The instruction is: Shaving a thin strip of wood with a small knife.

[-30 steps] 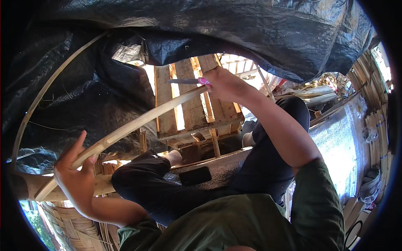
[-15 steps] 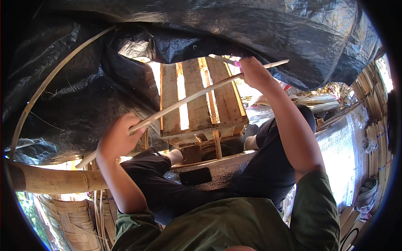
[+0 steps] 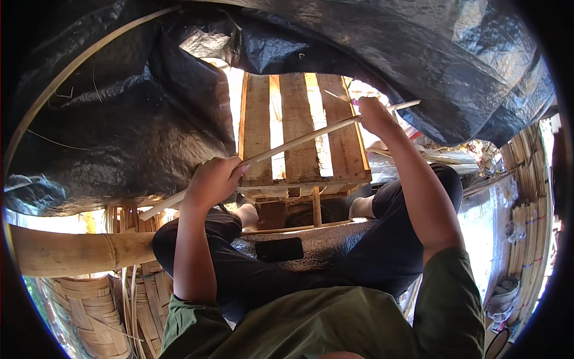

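A long, pale bamboo strip (image 3: pixel 299 141) slants across in front of me, its left end lower than its right. My left hand (image 3: pixel 215 181) is closed around it toward the lower end, thumb along the top. Farther off, my right hand (image 3: pixel 378 116) is closed at the upper part, where the strip passes under the fingers and sticks out to the right. From that same fist a thin, light blade, apparently a knife (image 3: pixel 342 96), points up and left, with a bit of pink at its base. Most of its handle is hidden by my fingers.
A slatted wooden bench (image 3: pixel 257 128) stands ahead between my feet. Black plastic sheeting (image 3: pixel 119 113) hangs around it, with a curved bamboo strip (image 3: pixel 78 63) at left. A thick bamboo pole (image 3: pixel 78 251) lies left. A dark phone-like slab (image 3: pixel 279 249) rests between my legs.
My left hand has moved right and slightly up along the strip, toward my right hand. My right hand has shifted a little right and down. The view has tilted slightly.
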The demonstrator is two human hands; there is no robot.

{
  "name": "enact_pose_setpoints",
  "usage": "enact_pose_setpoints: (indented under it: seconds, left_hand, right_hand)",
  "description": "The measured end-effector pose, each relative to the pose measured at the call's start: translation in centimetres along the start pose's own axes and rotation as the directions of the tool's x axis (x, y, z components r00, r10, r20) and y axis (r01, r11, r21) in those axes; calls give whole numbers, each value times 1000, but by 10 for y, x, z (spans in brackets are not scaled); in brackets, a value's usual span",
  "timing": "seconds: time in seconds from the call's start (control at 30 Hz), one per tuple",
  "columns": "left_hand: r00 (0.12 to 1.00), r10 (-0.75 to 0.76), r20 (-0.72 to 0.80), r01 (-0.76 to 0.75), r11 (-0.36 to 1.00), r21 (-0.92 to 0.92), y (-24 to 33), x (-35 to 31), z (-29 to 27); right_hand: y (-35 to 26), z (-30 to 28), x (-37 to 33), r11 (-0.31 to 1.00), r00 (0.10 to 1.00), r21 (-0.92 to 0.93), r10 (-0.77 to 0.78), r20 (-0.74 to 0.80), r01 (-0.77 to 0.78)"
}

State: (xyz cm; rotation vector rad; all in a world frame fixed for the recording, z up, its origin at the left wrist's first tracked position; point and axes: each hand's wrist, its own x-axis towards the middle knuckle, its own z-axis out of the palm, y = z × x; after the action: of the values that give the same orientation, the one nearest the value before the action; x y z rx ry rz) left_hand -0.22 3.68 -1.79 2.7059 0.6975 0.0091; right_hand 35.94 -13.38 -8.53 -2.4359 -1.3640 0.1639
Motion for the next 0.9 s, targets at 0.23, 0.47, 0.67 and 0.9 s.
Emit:
enact_pose_setpoints:
  seconds: [0.23, 0.47, 0.67, 0.9]
  left_hand:
    - [998, -23, -51, 25, 999, 29, -8, -5, 16]
    - [996, -11, -88, 24, 988, 150, -2, -3, 26]
    - [997, 22, -80, -2, 970, 242, 7, -2, 27]
    - [998, -52, -34, 56, 991, 122, 9, 6, 25]
  right_hand:
    - [-77, -1, -21, 972, 997, 227, 58, 47, -68]
    - [-97, 26, -52, 852, 961, 450, 201, 191, -268]
    - [-73, 41, -43, 880, 924, 290, 382, 37, -375]
    - [-103, 36, -41, 859, 935, 369, 333, 122, -354]
